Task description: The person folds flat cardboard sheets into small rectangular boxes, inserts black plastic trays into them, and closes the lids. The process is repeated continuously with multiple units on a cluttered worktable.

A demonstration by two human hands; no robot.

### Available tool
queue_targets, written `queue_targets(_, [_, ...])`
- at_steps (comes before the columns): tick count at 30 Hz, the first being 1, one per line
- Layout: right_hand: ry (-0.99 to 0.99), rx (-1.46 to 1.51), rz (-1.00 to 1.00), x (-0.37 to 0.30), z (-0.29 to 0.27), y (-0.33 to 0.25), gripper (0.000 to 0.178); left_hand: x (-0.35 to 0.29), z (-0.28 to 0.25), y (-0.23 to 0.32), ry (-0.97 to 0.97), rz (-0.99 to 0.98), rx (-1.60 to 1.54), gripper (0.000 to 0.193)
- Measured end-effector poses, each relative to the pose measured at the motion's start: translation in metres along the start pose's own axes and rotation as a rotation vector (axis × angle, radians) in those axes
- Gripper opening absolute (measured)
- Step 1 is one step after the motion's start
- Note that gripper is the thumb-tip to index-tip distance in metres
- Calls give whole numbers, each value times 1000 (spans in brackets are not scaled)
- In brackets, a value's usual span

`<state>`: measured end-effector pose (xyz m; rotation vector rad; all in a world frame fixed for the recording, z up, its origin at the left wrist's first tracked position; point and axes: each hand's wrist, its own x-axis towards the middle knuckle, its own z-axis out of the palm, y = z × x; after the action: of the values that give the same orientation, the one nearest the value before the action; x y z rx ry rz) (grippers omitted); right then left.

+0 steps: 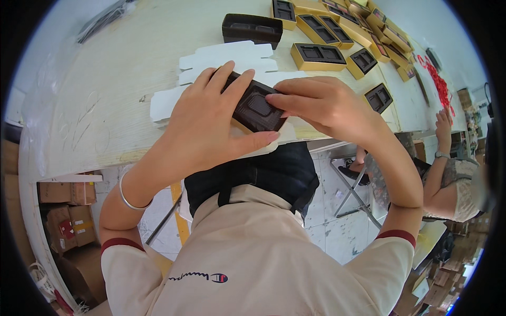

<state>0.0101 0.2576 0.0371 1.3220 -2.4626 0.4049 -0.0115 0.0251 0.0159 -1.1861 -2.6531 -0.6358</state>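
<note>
At the table's near edge, a small gold box with a black plastic tray insert [258, 109] lies tilted between my hands. My left hand [203, 118] grips it, with fingers over its far left side and the thumb along the near side. My right hand [332, 105] has its fingertips at the tray's right end, the index finger on the molded recess and the thumb by the edge. Flat white die-cut card blanks [224, 57] lie beneath and beyond my hands. Behind them stands a black stack of plastic trays [252, 29].
Several gold boxes with black trays [318, 55] spread over the far right of the pale table [105, 121]. A co-worker's hand [444, 125] is by a pile of red ribbon [437, 79]. Cardboard cartons [68, 226] fill the shelf at lower left. A folding stool [353, 192] stands below.
</note>
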Motion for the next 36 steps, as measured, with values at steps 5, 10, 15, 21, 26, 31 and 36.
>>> queue_targets(5, [-135,146,101,4,-8,2,32,1,-3,3,-61,16,93,76])
queue_targets(10, [71,0,117,-8,19,-24,45,-9,3,-2,-35,89,250,62])
queue_targets(15, [118,-59,301,-18,36,-44,53,-7,3,0,-90,74,211,63])
queue_targets(21, [203,-42,312,-13,42,-48,54,3,-30,-34,-78,85,55,75])
queue_targets(26, [167,173,315,-14,36,-37,61,8,-33,-57,-239,52,-238,78])
queue_targets(31, [126,111,358,-15,38,-38,64,-1,-24,-47,-217,-161,-495,76])
queue_targets(36, [147,169,387,-15,28,-25,63,-10,-23,-35,-29,-180,-714,73])
